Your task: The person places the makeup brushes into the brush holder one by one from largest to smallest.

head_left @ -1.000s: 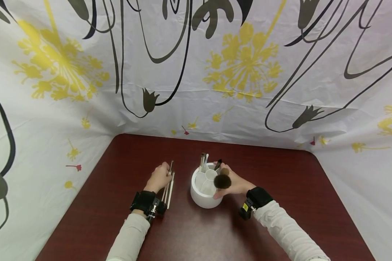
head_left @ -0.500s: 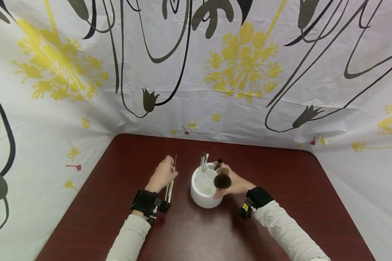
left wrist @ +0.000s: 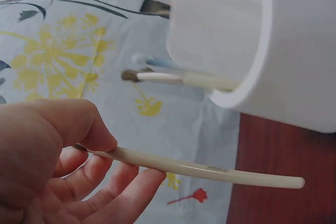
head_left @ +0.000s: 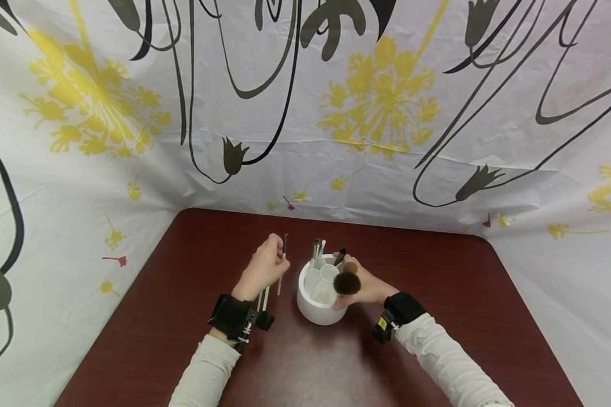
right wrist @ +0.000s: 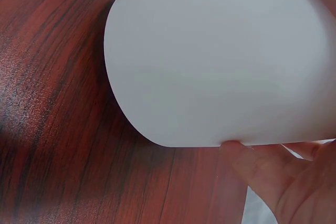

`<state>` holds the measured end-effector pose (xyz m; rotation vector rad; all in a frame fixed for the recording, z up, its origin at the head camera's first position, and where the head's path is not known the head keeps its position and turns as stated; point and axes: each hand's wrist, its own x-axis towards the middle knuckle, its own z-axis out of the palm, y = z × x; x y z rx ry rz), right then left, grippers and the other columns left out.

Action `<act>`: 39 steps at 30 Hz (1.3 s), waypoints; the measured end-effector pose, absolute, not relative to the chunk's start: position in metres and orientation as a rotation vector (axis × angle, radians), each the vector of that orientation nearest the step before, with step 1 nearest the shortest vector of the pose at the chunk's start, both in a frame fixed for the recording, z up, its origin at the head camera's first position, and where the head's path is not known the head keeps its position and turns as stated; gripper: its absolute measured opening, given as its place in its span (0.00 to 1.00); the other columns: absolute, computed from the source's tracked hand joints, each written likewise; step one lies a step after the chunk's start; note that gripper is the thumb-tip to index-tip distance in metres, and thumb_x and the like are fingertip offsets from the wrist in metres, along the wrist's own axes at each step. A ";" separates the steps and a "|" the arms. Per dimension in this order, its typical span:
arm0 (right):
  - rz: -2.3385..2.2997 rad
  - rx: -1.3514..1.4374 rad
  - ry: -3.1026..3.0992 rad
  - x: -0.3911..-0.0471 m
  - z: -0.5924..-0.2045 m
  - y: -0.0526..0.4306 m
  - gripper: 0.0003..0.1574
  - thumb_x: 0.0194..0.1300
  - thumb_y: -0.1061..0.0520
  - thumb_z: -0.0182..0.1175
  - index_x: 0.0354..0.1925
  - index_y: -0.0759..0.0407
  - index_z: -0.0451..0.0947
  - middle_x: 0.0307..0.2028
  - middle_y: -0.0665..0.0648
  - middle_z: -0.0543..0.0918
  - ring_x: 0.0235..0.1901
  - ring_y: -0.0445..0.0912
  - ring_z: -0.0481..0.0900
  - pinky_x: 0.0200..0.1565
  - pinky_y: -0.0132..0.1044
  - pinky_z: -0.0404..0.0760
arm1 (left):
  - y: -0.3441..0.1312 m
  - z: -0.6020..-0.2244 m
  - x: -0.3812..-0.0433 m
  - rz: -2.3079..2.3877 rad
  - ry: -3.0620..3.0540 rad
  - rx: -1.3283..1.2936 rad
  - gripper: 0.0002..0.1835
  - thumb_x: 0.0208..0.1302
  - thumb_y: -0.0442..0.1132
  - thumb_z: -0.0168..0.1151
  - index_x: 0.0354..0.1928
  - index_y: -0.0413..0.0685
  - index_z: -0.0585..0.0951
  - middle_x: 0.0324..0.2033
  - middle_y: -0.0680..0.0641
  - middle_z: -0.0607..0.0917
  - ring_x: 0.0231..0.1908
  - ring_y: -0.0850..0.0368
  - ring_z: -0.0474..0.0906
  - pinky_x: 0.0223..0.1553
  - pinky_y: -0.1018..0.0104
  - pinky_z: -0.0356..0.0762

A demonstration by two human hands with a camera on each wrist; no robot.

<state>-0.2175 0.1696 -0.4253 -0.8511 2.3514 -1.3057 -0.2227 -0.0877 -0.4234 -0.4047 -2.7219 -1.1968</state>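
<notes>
A slim makeup brush with a cream handle is pinched between the thumb and fingers of my left hand. Its handle end points toward the white round brush holder, and the two are apart. My right hand grips the holder's right side, thumb in front. Inside the divided holder, slim brushes stand at the back left. A large dark fluffy brush and a smaller tan one lean at the right. Two pale handles lie on the table beneath my left wrist.
The dark red wooden table carries everything. A white sheet with yellow and grey flower prints hangs behind and along both sides. Black wrist cameras sit on both wrists, the left one just above the tabletop.
My left hand has lifted one brush away from the others on the table and moved right and slightly back, closer to the holder. My right hand and the holder have stayed put.
</notes>
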 end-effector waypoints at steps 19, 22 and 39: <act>-1.297 -0.838 2.370 -0.234 -0.458 0.180 0.67 0.34 0.56 0.76 0.66 0.60 0.46 0.57 0.67 0.57 0.57 0.56 0.56 0.55 0.54 0.59 | -0.072 -0.405 -0.219 -1.225 -2.604 -0.497 0.13 0.51 0.29 0.58 0.37 0.42 0.66 0.30 0.47 0.72 0.29 0.58 0.75 0.30 0.67 0.74; -1.301 -0.838 2.369 -0.234 -0.459 0.180 0.68 0.34 0.53 0.77 0.66 0.60 0.46 0.56 0.66 0.57 0.56 0.56 0.57 0.54 0.53 0.59 | -0.070 -0.403 -0.219 -1.239 -2.589 -0.504 0.13 0.51 0.29 0.58 0.37 0.42 0.66 0.30 0.47 0.72 0.29 0.58 0.76 0.29 0.68 0.74; -1.316 -0.833 2.364 -0.236 -0.460 0.180 0.66 0.34 0.55 0.76 0.65 0.61 0.47 0.57 0.66 0.57 0.57 0.54 0.57 0.55 0.51 0.59 | -0.059 -0.400 -0.221 -1.284 -2.571 -0.564 0.13 0.51 0.28 0.56 0.37 0.43 0.66 0.31 0.47 0.73 0.29 0.59 0.76 0.30 0.68 0.74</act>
